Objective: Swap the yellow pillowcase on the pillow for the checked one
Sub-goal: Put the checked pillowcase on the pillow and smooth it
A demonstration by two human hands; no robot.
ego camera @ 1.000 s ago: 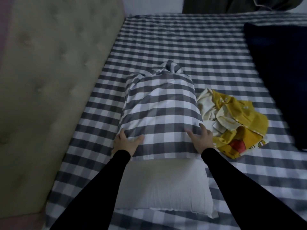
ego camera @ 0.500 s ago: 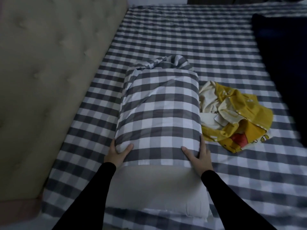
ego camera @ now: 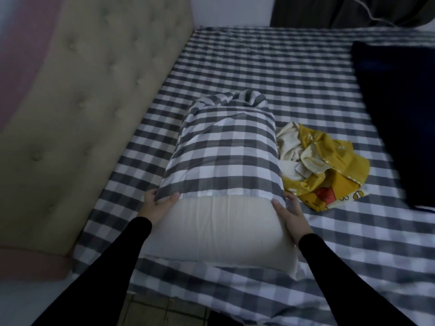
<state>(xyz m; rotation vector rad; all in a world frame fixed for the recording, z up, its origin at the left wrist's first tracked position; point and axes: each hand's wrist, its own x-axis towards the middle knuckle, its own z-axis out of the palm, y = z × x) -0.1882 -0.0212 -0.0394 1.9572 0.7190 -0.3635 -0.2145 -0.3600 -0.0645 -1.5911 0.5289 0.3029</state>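
Head view: left hand [ego camera: 157, 205] and right hand [ego camera: 290, 214] gripping checked pillowcase [ego camera: 226, 151] hem, seemingly slid back; pillow [ego camera: 219, 234] half bare; yellow pillowcase [ego camera: 324, 165] at three o'clock.

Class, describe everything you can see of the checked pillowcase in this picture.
The grey-and-white checked cotton-looking pillowcase sheathes the far part of the cream pillow, which lies on the matching checked bedsheet. Its closed far end is bunched and rumpled; its open hem crosses the pillow's middle. The left hand and right hand grip the hem's two corners.
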